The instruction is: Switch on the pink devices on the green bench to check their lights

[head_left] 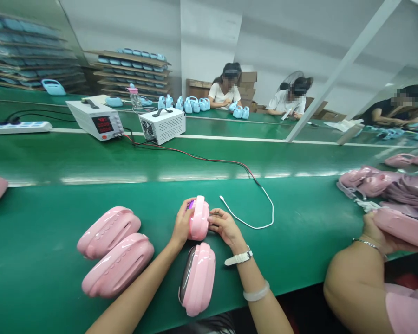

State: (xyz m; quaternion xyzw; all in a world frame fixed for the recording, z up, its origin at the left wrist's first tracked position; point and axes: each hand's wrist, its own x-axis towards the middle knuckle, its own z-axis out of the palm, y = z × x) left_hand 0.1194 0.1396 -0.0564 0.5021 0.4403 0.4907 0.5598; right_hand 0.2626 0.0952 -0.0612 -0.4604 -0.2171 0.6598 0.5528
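Pink device was mid-scene, grasped by the left hand; the right hand touched its right side, grip unclear. A slack left grasp risked dropping it against the nearer case.

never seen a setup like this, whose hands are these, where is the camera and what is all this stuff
No robot here: these are a person's bare hands, seen in one picture from a camera worn on their head, looking forward and down. The left hand holds a pink handled device; the right hand has its fingers at the device's side. On the green work surface, another pink case lies nearer the wearer, two pink cases lie to the left, and a white cable curls ahead. Beyond stands a bench power supply with a red display. At far right, a co-worker's hand holds something pink.
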